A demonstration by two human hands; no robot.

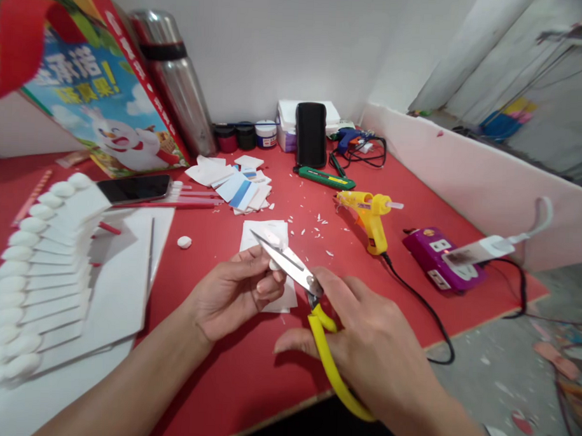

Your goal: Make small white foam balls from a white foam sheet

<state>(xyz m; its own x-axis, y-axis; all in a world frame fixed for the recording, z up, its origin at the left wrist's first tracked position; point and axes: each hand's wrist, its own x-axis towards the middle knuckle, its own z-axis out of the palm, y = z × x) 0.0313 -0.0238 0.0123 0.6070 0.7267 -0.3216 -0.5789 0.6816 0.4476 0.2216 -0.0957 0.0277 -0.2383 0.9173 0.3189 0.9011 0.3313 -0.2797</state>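
My right hand (373, 329) grips a pair of scissors (294, 264) with yellow handles, the blades pointing up and to the left. My left hand (238, 283) pinches a small white piece (274, 264) at its fingertips, partly hidden behind the blades. Beneath the blades a sheet of white paper (281, 301) lies on the red tabletop. A small white lump (184, 241) sits to the left of my left hand. Farther left, several white oval pieces (20, 255) attached to card strips stand in a curved row on a white board (121, 288).
A yellow glue gun (367, 214) and a purple power block (437, 258) with cables lie at right. Behind are cut cards (239, 187), a green cutter knife (325, 177), a black phone-like object (310, 133), paint jars (246, 135), a steel flask (179, 80) and a phone (134, 188).
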